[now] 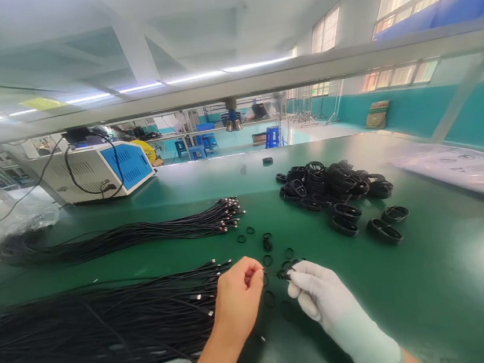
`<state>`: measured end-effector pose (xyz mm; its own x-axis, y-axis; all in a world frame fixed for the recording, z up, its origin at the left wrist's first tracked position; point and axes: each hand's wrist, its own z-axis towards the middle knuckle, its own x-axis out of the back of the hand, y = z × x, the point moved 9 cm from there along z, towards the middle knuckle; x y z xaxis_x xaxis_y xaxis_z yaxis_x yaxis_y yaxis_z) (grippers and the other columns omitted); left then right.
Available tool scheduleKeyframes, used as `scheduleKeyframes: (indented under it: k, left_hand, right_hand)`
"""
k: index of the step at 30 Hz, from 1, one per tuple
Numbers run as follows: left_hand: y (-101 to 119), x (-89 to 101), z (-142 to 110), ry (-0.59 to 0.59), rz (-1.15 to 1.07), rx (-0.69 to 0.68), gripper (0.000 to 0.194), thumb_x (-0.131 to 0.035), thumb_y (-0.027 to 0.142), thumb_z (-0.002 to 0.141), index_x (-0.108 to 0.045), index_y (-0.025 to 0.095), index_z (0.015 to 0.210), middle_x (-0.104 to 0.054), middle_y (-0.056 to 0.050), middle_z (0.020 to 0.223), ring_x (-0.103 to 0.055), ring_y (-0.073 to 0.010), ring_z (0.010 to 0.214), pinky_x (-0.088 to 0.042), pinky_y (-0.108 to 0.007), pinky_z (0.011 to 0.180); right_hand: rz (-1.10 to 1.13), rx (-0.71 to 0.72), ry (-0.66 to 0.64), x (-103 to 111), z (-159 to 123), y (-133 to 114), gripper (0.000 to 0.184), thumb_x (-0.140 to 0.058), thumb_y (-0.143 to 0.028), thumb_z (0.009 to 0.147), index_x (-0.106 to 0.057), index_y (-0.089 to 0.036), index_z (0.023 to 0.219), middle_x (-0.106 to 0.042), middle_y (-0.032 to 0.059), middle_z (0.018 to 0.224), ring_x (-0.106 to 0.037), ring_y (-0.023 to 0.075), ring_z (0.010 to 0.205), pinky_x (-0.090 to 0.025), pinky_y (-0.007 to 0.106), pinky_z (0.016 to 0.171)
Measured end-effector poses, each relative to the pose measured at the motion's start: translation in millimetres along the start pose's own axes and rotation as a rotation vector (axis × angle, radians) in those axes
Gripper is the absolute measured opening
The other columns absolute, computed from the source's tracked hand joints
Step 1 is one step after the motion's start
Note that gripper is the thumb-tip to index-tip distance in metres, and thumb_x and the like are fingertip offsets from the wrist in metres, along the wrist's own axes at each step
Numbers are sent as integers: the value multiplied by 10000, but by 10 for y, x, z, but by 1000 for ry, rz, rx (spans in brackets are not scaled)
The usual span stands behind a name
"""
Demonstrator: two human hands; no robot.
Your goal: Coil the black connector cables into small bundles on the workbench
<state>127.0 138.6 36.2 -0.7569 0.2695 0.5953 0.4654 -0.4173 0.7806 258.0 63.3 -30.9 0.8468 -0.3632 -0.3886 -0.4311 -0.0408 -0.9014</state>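
Note:
My left hand [240, 291] is bare, with thumb and fingers pinched together; whatever is between the fingertips is too small to make out. A white glove covers my right hand [327, 294], whose thumb and forefinger close on a small bunch of black rings [285, 271]. Thin loose black rings [268, 260] lie scattered on the green table around both hands, and a little stack of them [267, 242] sits just beyond. Beside my left wrist spreads a large bundle of black cables [88, 333] with small metal plugs at its right end.
A second cable bundle [143, 234] lies farther back on the left. Coiled black cables [333, 182] form a heap at the back right, with several coils apart in front. A white and blue machine [92, 170] stands at back left; plastic sheeting [459, 165] lies far right.

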Motion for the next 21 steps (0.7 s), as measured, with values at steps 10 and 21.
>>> scheduleKeyframes:
  k: [10, 21]
  left_hand:
    - [-28, 10, 2, -78, 287, 10, 165, -487, 203, 794, -648, 238, 804, -664, -1, 796, -601, -187, 750, -379, -270, 651]
    - [189, -31, -121, -112, 108, -47, 185, -402, 229, 863, -517, 211, 718, -565, 27, 697, -486, -131, 634, -342, -226, 580]
  right_hand:
    - [-135, -8, 35, 23, -14, -24, 323, -555, -432, 760, -476, -162, 603, -421, -61, 393, -248, 28, 289, -127, 205, 338]
    - [-451, -58, -75, -177, -88, 44, 291, -442, -442, 795, -426, -195, 640, -359, -93, 350, -256, 43, 291, -151, 199, 353]
